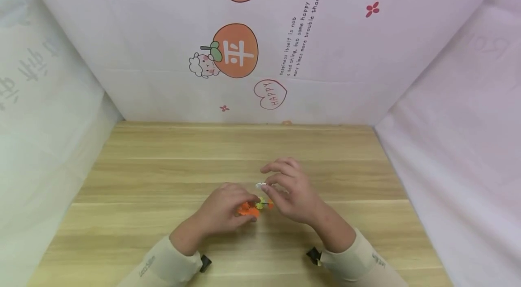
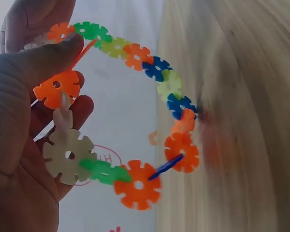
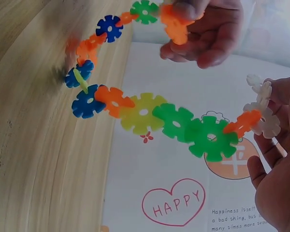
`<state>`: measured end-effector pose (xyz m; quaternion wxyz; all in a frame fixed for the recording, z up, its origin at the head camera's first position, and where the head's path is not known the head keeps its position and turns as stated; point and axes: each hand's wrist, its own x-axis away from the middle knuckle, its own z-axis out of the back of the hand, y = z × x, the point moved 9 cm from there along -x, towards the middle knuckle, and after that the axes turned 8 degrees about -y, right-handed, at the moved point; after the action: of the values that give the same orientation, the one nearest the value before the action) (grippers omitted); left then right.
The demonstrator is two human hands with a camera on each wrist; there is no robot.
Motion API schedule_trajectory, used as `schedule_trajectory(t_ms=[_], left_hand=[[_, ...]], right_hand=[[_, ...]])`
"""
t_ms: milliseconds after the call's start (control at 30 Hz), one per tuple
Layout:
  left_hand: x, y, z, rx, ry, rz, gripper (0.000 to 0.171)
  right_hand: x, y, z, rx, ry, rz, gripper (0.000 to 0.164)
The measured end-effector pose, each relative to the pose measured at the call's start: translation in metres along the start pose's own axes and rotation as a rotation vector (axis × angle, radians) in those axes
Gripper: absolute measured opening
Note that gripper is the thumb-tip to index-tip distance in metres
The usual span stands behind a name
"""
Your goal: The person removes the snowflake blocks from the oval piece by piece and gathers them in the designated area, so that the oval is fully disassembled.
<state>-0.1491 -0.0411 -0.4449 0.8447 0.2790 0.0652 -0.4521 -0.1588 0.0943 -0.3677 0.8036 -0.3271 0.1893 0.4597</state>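
Observation:
A chain of notched plastic snowflake discs [image 3: 145, 113], in orange, green, yellow, blue and white, curves between the two hands. My left hand [image 1: 224, 208] pinches an orange disc [image 2: 57, 89] near one end between thumb and fingers. On the other side, my right hand [image 1: 295, 194] holds the white discs [image 3: 263, 118] at the chain's other end with thumb and fingertips. The middle of the chain hangs down toward the tabletop, as the right wrist view shows. Fingers partly cover the discs at both ends.
Under the hands lies a wood-grain tabletop [image 1: 163, 169]. A white printed sheet [image 1: 325, 51] with orange fruit drawings and lettering rises at its far edge. White cloth walls [image 1: 460, 142] stand at left and right.

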Motion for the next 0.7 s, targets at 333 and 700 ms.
schedule_trajectory(t_ms=[333,700], left_hand=[[0.012,0.007,-0.017,0.011,-0.073,-0.044,0.023],[0.013,0.011,0.006,0.125,0.068,-0.077,0.016]], right_hand=[[0.005,-0.002,-0.005,0.021,-0.043,-0.005,0.007],[0.006,-0.006,-0.004,0.019,-0.059,0.005,0.008]])
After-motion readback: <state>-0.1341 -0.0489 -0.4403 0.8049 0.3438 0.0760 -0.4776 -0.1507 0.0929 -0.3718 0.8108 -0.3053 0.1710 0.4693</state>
